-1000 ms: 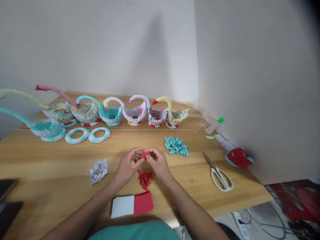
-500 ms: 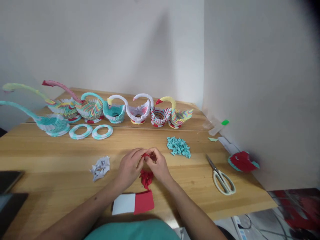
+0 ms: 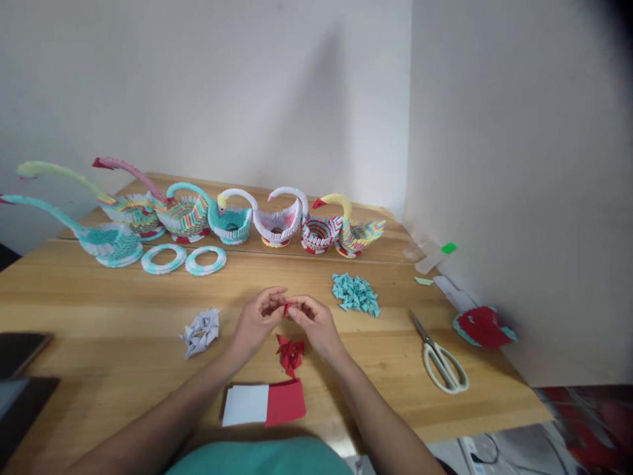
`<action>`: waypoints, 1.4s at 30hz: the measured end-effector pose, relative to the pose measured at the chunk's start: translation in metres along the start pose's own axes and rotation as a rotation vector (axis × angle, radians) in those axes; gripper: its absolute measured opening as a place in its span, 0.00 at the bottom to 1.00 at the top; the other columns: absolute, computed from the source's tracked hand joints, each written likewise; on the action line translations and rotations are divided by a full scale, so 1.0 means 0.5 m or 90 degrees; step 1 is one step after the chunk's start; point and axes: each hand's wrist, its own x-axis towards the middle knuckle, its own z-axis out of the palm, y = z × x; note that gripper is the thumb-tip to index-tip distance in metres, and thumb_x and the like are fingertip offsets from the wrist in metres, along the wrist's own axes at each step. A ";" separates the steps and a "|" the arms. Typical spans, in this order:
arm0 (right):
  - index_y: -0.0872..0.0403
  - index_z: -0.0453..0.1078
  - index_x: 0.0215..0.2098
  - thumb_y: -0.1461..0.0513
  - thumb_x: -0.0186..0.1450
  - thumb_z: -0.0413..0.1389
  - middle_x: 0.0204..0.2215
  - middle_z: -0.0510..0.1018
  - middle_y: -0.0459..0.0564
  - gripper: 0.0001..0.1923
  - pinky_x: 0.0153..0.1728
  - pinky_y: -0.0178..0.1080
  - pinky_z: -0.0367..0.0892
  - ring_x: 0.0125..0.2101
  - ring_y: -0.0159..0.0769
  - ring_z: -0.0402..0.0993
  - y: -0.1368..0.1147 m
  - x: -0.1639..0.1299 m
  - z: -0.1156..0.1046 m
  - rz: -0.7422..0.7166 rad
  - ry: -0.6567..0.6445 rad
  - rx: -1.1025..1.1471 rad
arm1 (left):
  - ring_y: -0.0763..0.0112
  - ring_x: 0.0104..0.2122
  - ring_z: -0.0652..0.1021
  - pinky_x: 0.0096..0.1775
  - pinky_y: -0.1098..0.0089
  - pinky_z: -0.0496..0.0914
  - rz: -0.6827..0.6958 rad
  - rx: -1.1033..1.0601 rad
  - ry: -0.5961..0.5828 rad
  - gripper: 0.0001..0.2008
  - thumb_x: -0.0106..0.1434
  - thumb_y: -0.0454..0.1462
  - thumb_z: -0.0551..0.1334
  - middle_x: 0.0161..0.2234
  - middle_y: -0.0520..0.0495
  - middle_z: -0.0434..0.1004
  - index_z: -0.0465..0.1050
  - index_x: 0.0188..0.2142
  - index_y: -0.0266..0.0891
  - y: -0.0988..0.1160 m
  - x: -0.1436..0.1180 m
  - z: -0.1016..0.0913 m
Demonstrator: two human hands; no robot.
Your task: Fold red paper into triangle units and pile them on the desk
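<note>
Hands raised off the wooden counter [image 3: 346,389] since before, left hand [image 3: 257,321] and right hand [image 3: 316,323] both pinching a small folded red paper piece [image 3: 286,307], above the red pile [image 3: 290,353].

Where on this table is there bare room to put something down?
Bare wood lies between the grey pieces and the dark device at the left edge, and in the strip between the rings and the hands. It is crowded along the swan row and near the scissors.
</note>
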 end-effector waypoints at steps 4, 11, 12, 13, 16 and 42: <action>0.53 0.75 0.34 0.57 0.59 0.60 0.28 0.79 0.47 0.09 0.32 0.37 0.69 0.28 0.35 0.74 -0.002 -0.001 0.002 -0.021 0.009 -0.040 | 0.70 0.34 0.76 0.39 0.69 0.71 0.003 0.019 0.002 0.20 0.52 0.36 0.64 0.34 0.47 0.75 0.71 0.45 0.37 0.007 -0.006 0.005; 0.54 0.74 0.33 0.61 0.60 0.56 0.28 0.80 0.49 0.05 0.33 0.37 0.69 0.29 0.36 0.73 -0.006 -0.004 0.004 -0.059 0.041 -0.144 | 0.71 0.34 0.76 0.39 0.69 0.72 0.027 -0.013 -0.017 0.20 0.55 0.36 0.63 0.33 0.50 0.73 0.67 0.48 0.38 0.009 -0.009 0.009; 0.54 0.73 0.33 0.61 0.60 0.56 0.28 0.80 0.49 0.06 0.33 0.37 0.69 0.29 0.36 0.73 -0.006 -0.004 0.004 -0.060 0.042 -0.144 | 0.70 0.34 0.77 0.39 0.69 0.72 0.032 -0.012 -0.017 0.20 0.55 0.35 0.63 0.33 0.50 0.73 0.67 0.49 0.38 0.009 -0.010 0.009; 0.54 0.73 0.33 0.61 0.60 0.56 0.28 0.79 0.49 0.06 0.33 0.37 0.68 0.29 0.36 0.73 -0.006 -0.004 0.004 -0.060 0.046 -0.144 | 0.70 0.34 0.77 0.40 0.69 0.72 0.039 -0.004 -0.016 0.20 0.56 0.35 0.62 0.33 0.49 0.73 0.66 0.49 0.38 0.009 -0.011 0.009; 0.54 0.73 0.34 0.62 0.59 0.56 0.28 0.79 0.49 0.06 0.34 0.37 0.68 0.29 0.35 0.73 -0.005 -0.003 0.003 -0.066 0.062 -0.142 | 0.68 0.36 0.77 0.42 0.66 0.72 0.102 0.105 0.000 0.20 0.57 0.32 0.60 0.36 0.47 0.74 0.67 0.50 0.38 0.012 -0.018 0.010; 0.54 0.72 0.31 0.60 0.58 0.58 0.26 0.77 0.46 0.05 0.31 0.36 0.67 0.27 0.33 0.71 0.014 0.000 0.000 -0.053 0.164 -0.062 | 0.65 0.41 0.79 0.45 0.62 0.74 0.057 -0.053 -0.010 0.26 0.60 0.39 0.62 0.47 0.39 0.76 0.60 0.57 0.39 0.016 -0.017 0.008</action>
